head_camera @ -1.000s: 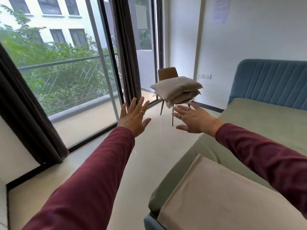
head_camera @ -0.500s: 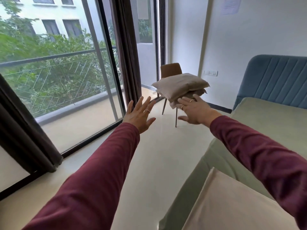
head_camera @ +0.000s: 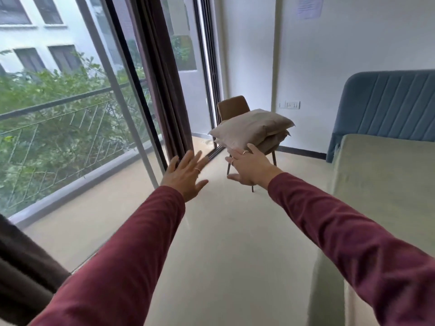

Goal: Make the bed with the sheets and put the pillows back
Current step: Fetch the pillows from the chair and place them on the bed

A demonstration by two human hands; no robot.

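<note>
Two beige pillows (head_camera: 253, 128) lie stacked on a brown chair (head_camera: 231, 107) in the far corner by the window. Both my arms stretch out toward them in maroon sleeves. My left hand (head_camera: 186, 175) is spread open in the air, short of the chair. My right hand (head_camera: 249, 165) is open too, its fingertips overlapping the lower pillow's front edge; contact is unclear. The bed (head_camera: 386, 184) at right is covered with a pale green sheet. A strip of the beige pillow (head_camera: 350, 309) on the bed shows at the bottom right.
A blue padded headboard (head_camera: 388, 107) stands against the white wall at right. Dark curtains (head_camera: 162, 74) hang by the sliding glass door (head_camera: 70, 114) on the left. Cream floor (head_camera: 226, 231) runs between the window and the bed up to the chair.
I have moved closer to the chair, and both hands have advanced toward the stacked pillows. The beige pillow on the bed has slid almost out of view.
</note>
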